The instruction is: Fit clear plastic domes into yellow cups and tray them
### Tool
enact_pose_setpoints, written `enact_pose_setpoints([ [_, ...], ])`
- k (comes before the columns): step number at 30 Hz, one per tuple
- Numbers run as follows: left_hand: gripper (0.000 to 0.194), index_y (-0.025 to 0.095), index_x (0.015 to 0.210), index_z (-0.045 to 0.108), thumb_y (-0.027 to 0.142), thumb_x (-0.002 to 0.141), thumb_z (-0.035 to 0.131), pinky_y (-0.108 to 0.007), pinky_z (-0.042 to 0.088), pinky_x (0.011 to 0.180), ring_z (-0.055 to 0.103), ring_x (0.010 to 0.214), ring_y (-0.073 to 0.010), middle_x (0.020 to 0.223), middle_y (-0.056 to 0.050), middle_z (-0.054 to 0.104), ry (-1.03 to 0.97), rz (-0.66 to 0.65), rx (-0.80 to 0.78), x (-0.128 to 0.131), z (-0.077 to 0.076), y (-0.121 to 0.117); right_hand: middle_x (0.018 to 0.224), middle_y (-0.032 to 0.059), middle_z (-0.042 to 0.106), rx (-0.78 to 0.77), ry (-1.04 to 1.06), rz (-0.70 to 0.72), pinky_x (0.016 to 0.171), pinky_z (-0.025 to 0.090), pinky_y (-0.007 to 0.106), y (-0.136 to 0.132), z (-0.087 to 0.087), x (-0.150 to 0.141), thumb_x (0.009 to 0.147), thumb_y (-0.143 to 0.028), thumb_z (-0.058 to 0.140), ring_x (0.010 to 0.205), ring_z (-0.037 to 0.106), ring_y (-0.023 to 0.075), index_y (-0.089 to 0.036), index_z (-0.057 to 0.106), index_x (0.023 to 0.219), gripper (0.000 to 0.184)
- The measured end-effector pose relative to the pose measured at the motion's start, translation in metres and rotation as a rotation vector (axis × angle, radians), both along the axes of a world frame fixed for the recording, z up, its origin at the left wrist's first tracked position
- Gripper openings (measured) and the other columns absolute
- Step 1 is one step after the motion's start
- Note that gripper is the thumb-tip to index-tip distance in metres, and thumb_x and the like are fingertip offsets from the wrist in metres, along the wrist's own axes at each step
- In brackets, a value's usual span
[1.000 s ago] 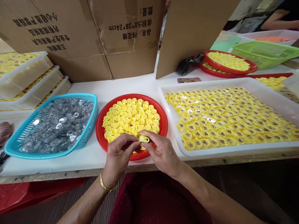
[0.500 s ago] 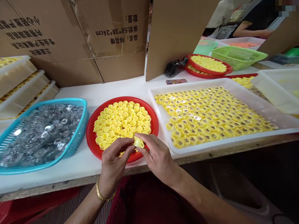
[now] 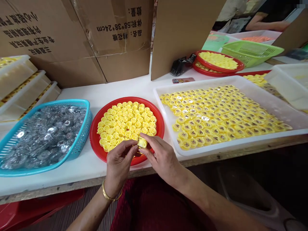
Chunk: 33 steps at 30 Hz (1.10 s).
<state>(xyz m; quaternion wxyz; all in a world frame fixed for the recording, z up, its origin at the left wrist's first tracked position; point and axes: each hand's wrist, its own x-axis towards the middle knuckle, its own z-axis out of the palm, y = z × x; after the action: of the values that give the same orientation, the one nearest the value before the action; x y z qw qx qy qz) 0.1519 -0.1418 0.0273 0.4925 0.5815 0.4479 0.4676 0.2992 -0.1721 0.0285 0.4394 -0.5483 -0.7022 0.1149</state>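
Note:
Between my two hands is a small yellow toy cup (image 3: 142, 143), pinched at the near edge of a round red tray (image 3: 95, 141). My left hand (image 3: 121, 160) grips its left side with thumb and fingertips; a gold bangle circles that wrist. From the right, my right hand (image 3: 160, 154) closes its thumb and fingers on the same cup. Rows of yellow cups (image 3: 127, 118) fill the red tray behind my fingers. To the right, a white plastic tray (image 3: 166, 110) holds many yellow cups with dark-marked discs on top.
At left is a blue basket (image 3: 84, 128) of clear and silvery discs, with stacked white trays (image 3: 36, 85) behind. Cardboard panels (image 3: 125, 64) wall the back. A phone-like card (image 3: 183, 80), black object (image 3: 182, 65) and green basket (image 3: 252, 51) stand farther right. Another person's arm (image 3: 267, 24) shows beyond.
The yellow cup has turned between my fingers, so its handle no longer shows at the right. Both hands stay over the red tray's near edge. The view has shifted slightly.

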Motion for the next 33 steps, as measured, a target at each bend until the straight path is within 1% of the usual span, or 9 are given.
enact_pose_setpoints([
  [3, 0.009, 0.017, 0.084, 0.068, 0.023, 0.077, 0.068, -0.019, 0.056, 0.059, 0.067, 0.06, -0.0106, 0.071, 0.001, 0.07, -0.007, 0.008, -0.043, 0.0, 0.001, 0.002, 0.098, 0.0102, 0.069, -0.088, 0.072, 0.003, 0.076, 0.056, 0.033, 0.001, -0.001, 0.0, 0.09, -0.03, 0.055, 0.084, 0.066, 0.0194, -0.017, 0.055, 0.124, 0.036],
  [6, 0.01, 0.016, 0.08, 0.066, 0.026, 0.078, 0.067, -0.019, 0.055, 0.057, 0.065, 0.057, -0.0104, 0.066, 0.001, 0.069, -0.055, -0.027, -0.17, 0.001, 0.004, 0.005, 0.084, 0.0058, 0.07, -0.282, 0.21, 0.023, 0.067, 0.055, 0.029, 0.002, 0.003, 0.001, 0.087, -0.039, 0.058, 0.07, 0.066, 0.0164, -0.016, 0.057, 0.123, 0.043],
  [11, 0.02, 0.014, 0.076, 0.06, 0.032, 0.076, 0.069, -0.021, 0.053, 0.048, 0.062, 0.048, -0.0118, 0.057, 0.001, 0.065, -0.218, -0.117, -0.426, 0.001, 0.007, 0.01, 0.069, 0.0028, 0.068, -0.598, 0.564, 0.117, 0.063, 0.055, 0.027, 0.006, 0.01, 0.004, 0.095, -0.044, 0.039, 0.064, 0.068, 0.0155, -0.015, 0.059, 0.118, 0.042],
  [16, 0.027, 0.013, 0.075, 0.058, 0.034, 0.07, 0.074, -0.019, 0.048, 0.043, 0.058, 0.043, -0.0104, 0.053, 0.0, 0.062, -0.286, -0.141, -0.587, 0.001, 0.012, 0.015, 0.071, 0.0029, 0.067, -0.682, 0.718, 0.157, 0.058, 0.054, 0.027, 0.01, 0.008, 0.005, 0.093, -0.045, 0.044, 0.059, 0.067, 0.0155, -0.014, 0.063, 0.102, 0.038],
  [20, 0.032, 0.013, 0.073, 0.056, 0.035, 0.066, 0.077, -0.018, 0.047, 0.04, 0.058, 0.044, -0.0103, 0.055, 0.001, 0.061, -0.299, -0.163, -0.666, 0.001, 0.017, 0.018, 0.072, 0.0027, 0.067, -0.725, 0.801, 0.181, 0.058, 0.054, 0.028, 0.013, 0.006, 0.006, 0.09, -0.046, 0.049, 0.06, 0.066, 0.0155, -0.015, 0.064, 0.098, 0.036],
  [25, 0.032, 0.015, 0.076, 0.055, 0.04, 0.07, 0.073, -0.02, 0.046, 0.041, 0.057, 0.045, -0.0112, 0.056, 0.002, 0.059, -0.202, -0.192, -0.591, 0.004, 0.011, 0.019, 0.08, 0.0029, 0.066, -0.759, 0.963, 0.177, 0.062, 0.053, 0.026, 0.015, 0.004, 0.005, 0.081, -0.046, 0.062, 0.061, 0.064, 0.012, -0.013, 0.065, 0.094, 0.035],
  [29, 0.03, 0.015, 0.079, 0.056, 0.041, 0.073, 0.071, -0.015, 0.034, 0.038, 0.043, 0.04, -0.0045, 0.051, 0.007, 0.05, -0.021, -0.155, -0.414, 0.015, 0.003, 0.015, 0.081, 0.0018, 0.064, -0.729, 1.113, 0.1, 0.062, 0.053, 0.026, 0.007, 0.0, 0.001, 0.075, -0.041, 0.069, 0.066, 0.063, 0.0124, -0.014, 0.063, 0.098, 0.036],
  [31, 0.03, 0.015, 0.081, 0.058, 0.042, 0.074, 0.07, -0.014, 0.031, 0.038, 0.038, 0.041, -0.0029, 0.052, 0.008, 0.047, 0.001, -0.155, -0.362, 0.02, 0.001, 0.013, 0.079, 0.0015, 0.064, -0.697, 1.103, 0.094, 0.064, 0.053, 0.028, 0.003, 0.001, 0.008, 0.076, -0.04, 0.069, 0.067, 0.063, 0.0129, -0.016, 0.064, 0.101, 0.035],
  [33, 0.03, 0.016, 0.084, 0.059, 0.045, 0.078, 0.065, -0.015, 0.034, 0.041, 0.041, 0.045, -0.0044, 0.055, 0.006, 0.048, -0.016, -0.171, -0.344, 0.021, 0.001, 0.011, 0.081, 0.0015, 0.066, -0.667, 1.04, 0.043, 0.067, 0.053, 0.029, 0.003, 0.006, 0.027, 0.078, -0.039, 0.067, 0.066, 0.063, 0.012, -0.018, 0.064, 0.103, 0.033],
])
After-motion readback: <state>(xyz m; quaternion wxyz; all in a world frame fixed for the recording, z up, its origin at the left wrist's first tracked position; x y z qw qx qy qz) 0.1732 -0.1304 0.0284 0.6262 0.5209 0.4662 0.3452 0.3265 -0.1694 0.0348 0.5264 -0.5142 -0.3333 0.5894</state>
